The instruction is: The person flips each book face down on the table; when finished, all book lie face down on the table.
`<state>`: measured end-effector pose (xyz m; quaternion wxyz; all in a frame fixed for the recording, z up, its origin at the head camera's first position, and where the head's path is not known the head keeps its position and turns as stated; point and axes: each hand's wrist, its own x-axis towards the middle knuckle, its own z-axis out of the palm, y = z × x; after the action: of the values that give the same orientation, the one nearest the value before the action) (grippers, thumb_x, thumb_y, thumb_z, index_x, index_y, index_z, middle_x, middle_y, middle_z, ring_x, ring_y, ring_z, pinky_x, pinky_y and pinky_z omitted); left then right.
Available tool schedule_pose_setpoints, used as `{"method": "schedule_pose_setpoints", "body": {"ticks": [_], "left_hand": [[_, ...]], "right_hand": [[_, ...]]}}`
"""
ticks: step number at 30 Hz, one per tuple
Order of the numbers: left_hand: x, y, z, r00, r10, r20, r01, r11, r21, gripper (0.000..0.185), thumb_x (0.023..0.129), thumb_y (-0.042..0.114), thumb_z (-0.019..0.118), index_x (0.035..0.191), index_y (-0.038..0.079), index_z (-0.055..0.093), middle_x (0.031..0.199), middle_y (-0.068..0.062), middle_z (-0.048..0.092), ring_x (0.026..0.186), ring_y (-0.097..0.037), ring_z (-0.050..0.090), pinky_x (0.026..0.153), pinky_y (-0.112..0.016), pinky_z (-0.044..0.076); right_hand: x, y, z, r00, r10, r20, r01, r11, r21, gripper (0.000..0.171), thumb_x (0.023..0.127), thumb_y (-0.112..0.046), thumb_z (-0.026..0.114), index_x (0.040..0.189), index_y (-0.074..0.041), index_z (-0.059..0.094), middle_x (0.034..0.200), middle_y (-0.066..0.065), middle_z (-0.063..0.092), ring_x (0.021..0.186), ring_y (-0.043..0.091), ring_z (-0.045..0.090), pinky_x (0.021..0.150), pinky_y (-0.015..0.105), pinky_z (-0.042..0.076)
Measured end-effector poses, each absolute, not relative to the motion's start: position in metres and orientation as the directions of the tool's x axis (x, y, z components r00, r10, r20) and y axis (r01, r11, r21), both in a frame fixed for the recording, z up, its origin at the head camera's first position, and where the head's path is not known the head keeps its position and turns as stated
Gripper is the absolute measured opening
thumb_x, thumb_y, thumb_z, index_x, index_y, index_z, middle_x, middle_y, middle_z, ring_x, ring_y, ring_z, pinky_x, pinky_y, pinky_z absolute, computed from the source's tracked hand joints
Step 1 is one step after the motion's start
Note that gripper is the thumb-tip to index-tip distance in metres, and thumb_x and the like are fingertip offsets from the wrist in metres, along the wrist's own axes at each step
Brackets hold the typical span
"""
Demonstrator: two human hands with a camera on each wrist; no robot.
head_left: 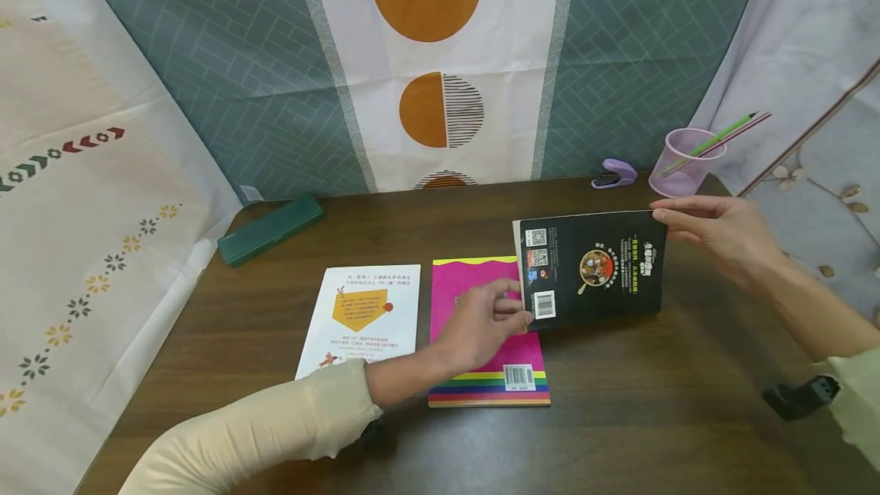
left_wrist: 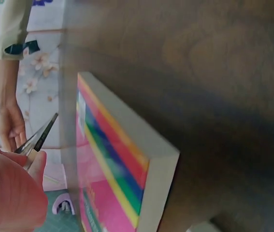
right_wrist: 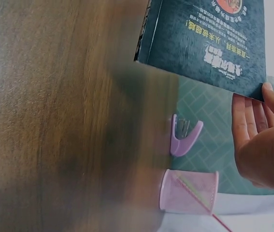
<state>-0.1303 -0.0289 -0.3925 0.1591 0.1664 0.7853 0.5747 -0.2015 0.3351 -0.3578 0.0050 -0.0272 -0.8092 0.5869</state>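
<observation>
A black book [head_left: 594,270] with white and yellow print is held sideways above the table between both hands. My left hand [head_left: 484,321] pinches its left edge near the barcode, thumb in front. My right hand [head_left: 722,231] grips the top right corner; in the right wrist view the thumb lies on the cover and the fingers are behind. Under the left hand lies a thick pink book [head_left: 491,354] with rainbow stripes, partly covered by that hand and the black book. Left of it lies a white book [head_left: 374,312] with a yellow shape, its lower part hidden by the left sleeve.
A green case [head_left: 271,231] lies at the back left of the brown table [head_left: 619,418]. At the back right are a purple stapler [head_left: 614,173] and a pink cup [head_left: 684,166] holding pencils. Patterned cloth [head_left: 275,82] hangs behind and at both sides.
</observation>
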Motion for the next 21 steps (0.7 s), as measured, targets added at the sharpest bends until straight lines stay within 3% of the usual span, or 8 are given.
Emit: {"method": "schedule_pose_setpoints", "body": {"ticks": [11, 16, 21], "left_hand": [[-0.122, -0.024, -0.405, -0.885, 0.436, -0.165, -0.05, 0.264, 0.963, 0.036, 0.099, 0.014, 0.077, 0.132, 0.003, 0.067, 0.108, -0.004, 0.081, 0.089, -0.017, 0.08, 0.086, -0.029, 0.062], [-0.116, -0.02, -0.409, -0.872, 0.428, -0.237, -0.155, 0.219, 0.963, 0.028, 0.1, 0.014, 0.077, 0.124, 0.002, 0.07, 0.102, -0.005, 0.081, 0.084, -0.022, 0.08, 0.081, -0.032, 0.064], [-0.111, -0.014, -0.412, -0.868, 0.425, -0.255, -0.212, 0.146, 0.966, 0.022, 0.101, 0.007, 0.074, 0.119, -0.005, 0.073, 0.098, -0.012, 0.08, 0.086, -0.028, 0.08, 0.078, -0.035, 0.065]], "right_hand": [[-0.209, 0.326, -0.359, -1.0, 0.018, -0.006, 0.012, 0.343, -0.939, 0.018, 0.098, -0.03, 0.08, 0.115, -0.029, 0.084, 0.107, -0.024, 0.071, 0.101, 0.001, 0.069, 0.087, 0.014, 0.056], [-0.211, 0.322, -0.362, -1.0, 0.009, 0.004, 0.0, 0.419, -0.908, 0.031, 0.096, -0.037, 0.081, 0.123, -0.022, 0.082, 0.108, -0.024, 0.07, 0.101, 0.001, 0.067, 0.09, 0.015, 0.054], [-0.213, 0.318, -0.366, -1.0, -0.007, 0.019, -0.021, 0.413, -0.911, 0.036, 0.097, -0.032, 0.081, 0.126, -0.01, 0.08, 0.103, -0.024, 0.073, 0.098, 0.001, 0.068, 0.086, 0.015, 0.053]]}}
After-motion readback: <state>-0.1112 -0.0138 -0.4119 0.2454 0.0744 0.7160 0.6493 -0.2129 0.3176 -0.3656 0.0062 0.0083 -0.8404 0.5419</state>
